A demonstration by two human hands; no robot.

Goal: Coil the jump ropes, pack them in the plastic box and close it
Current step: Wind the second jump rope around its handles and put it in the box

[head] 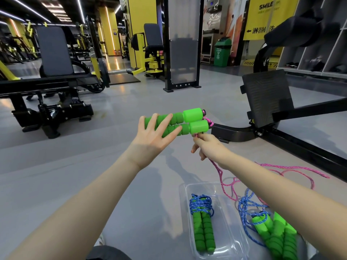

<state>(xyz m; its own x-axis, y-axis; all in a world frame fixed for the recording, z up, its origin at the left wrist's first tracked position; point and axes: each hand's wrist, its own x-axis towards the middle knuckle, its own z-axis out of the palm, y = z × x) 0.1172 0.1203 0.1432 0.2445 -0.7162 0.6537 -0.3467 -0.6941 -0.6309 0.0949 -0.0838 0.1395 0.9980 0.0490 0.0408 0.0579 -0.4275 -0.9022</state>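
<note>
Two green foam handles [187, 121] of the pink jump rope lie side by side in the air, pointing left. My left hand [150, 136] lies across their foam ends with straight, spread fingers; its thumb is hidden. My right hand [206, 147] pinches the pink rope just under the handles' caps. The rest of the pink rope [281, 170] trails loose over the floor to the right. The clear plastic box [187, 192] stands open on the floor below and holds a coiled blue rope with green handles [203, 224]. A second blue rope with green handles [277, 235] lies right of the box.
A black machine base and footplate [266, 98] stand close on the right, just beyond the pink rope. A black and yellow bench machine [54, 76] fills the left. Grey floor [75, 166] stretches under my arms. My knee shows at the bottom edge.
</note>
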